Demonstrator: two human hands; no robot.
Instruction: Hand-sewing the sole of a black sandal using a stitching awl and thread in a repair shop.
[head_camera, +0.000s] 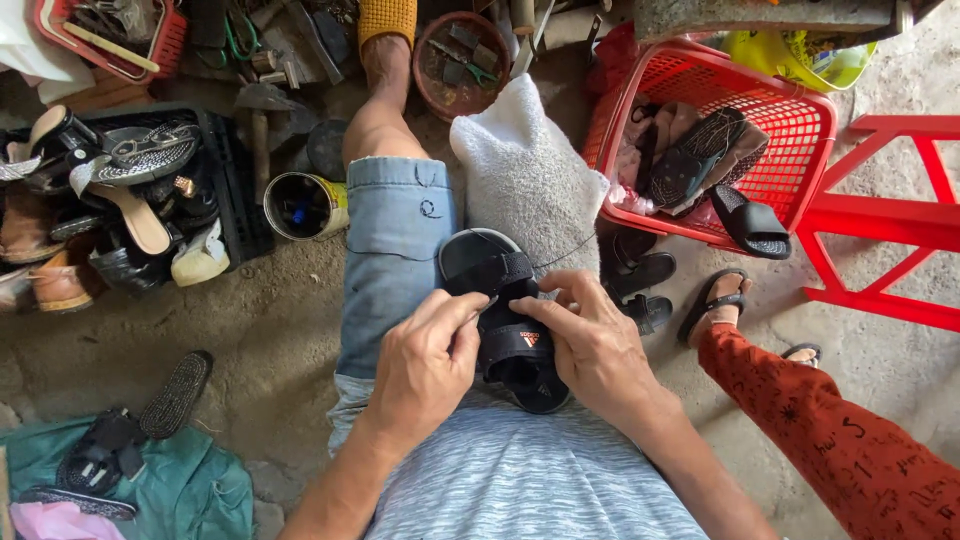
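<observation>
Shoes (110, 190) heaped in a black crate (240, 215), far up-left of the left hand (425, 365). Tin can (305, 205) above that hand, beside the denim knee. Left hand closed, fingertips pinching the strap of a black sandal (505, 315) on the lap. Right hand (590, 345) just beside, thumb and fingers pressed closed on the same strap, thin thread (570, 250) running up from it. White towel (525, 175) above. Red basket (760, 150) up-right of the right hand; another person's red sleeve (830, 440) lower right.
</observation>
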